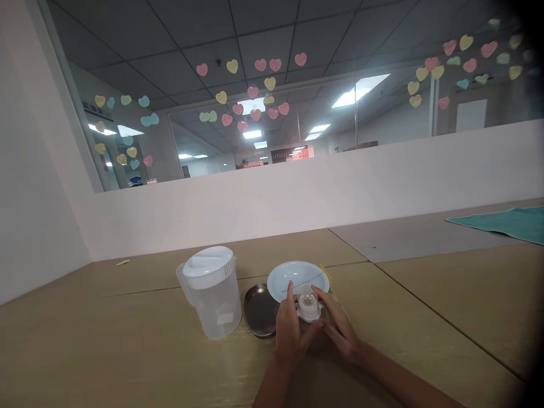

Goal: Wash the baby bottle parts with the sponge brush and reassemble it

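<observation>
Between my two hands is a small baby bottle (309,307) with a white collar, a clear domed top and what look like side handles. My left hand (290,330) is closed around its left side, with the index finger pointing up. From the right, my right hand (341,326) grips it with bent fingers. The lower part of the bottle is hidden by my hands. Just beyond it sits a white bowl (285,275), with a thin, clear stick-like thing across it. A round metal tray (258,310) lies to the left, partly under the bowl's edge.
A translucent lidded pitcher (216,303) stands left of the tray. Something thin and yellow (326,273) shows at the bowl's right edge. A teal cloth (510,222) lies at the far right of the wooden table (127,351). Behind rises a white wall (204,212) with a window.
</observation>
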Tool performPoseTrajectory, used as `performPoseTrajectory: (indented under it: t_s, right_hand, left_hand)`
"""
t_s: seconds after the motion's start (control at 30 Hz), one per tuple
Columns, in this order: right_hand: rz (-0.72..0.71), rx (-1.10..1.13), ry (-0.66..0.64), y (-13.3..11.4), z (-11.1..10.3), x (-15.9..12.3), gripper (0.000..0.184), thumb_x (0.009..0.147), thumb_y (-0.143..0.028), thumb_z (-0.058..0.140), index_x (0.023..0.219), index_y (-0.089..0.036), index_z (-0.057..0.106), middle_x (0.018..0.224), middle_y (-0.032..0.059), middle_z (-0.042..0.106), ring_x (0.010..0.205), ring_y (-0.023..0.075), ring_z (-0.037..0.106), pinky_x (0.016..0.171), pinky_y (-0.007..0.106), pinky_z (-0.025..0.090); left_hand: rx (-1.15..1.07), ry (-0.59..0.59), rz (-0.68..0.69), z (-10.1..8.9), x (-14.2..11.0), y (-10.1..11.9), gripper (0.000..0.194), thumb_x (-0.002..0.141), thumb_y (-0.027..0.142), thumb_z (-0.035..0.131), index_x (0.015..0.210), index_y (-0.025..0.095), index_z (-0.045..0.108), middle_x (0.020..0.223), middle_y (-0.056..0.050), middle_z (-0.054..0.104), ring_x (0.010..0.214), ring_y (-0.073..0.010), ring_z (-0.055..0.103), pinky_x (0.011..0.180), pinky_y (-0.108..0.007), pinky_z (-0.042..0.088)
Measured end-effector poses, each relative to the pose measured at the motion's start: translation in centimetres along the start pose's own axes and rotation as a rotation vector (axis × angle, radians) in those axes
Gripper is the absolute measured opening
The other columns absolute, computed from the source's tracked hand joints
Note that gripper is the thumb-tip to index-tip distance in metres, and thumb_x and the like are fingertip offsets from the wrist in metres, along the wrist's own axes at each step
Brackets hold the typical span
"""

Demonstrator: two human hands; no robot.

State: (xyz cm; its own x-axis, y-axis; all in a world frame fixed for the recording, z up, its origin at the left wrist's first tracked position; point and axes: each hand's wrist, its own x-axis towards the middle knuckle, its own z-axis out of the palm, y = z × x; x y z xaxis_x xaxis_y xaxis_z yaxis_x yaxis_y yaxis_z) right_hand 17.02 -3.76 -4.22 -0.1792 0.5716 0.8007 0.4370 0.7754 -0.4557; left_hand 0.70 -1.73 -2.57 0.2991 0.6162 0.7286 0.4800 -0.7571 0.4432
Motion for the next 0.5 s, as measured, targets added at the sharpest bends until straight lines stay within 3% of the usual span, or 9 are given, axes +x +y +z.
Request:
performPoseTrajectory:
  t_s: [0.2,0.37,0.5]
  right_hand:
    - [0.171,0.108,0.087,-0.1,0.3,0.5,0.044,0.09,-0.036,0.035,0.133,-0.024,0.037,0.126,0.0076,0.051,0.111,0.0214,0.052,0.093,0.036,0.044]
    - [0.167,0.033,0.067,-0.5,0.3,1.3,0.04,0.085,-0.04,0.046,0.122,-0.024,0.048,0.117,0.007,0.057,0.106,0.0216,0.055,0.091,0.034,0.046]
    - [0.198,-0.006,0.048,-0.6,0.5,1.4,0.037,0.086,-0.039,0.046,0.12,-0.024,0.048,0.113,0.0064,0.059,0.105,0.0208,0.054,0.091,0.034,0.045]
  left_hand:
    - [0.073,-0.001,0.028,0.3,0.1,-0.4,0.101,0.068,0.059,0.061,0.142,0.013,0.01,0.11,-0.013,0.06,0.098,-0.0246,0.058,0.085,-0.038,0.047]
    - [0.189,0.039,0.062,1.0,0.0,-0.7,0.081,0.077,0.05,0.056,0.139,0.012,0.021,0.112,-0.015,0.06,0.096,-0.023,0.059,0.082,-0.035,0.049]
    - [0.238,0.106,0.096,1.5,-0.1,-0.9,0.076,0.079,0.049,0.052,0.137,0.008,0.025,0.11,-0.017,0.06,0.093,-0.0224,0.061,0.079,-0.032,0.051]
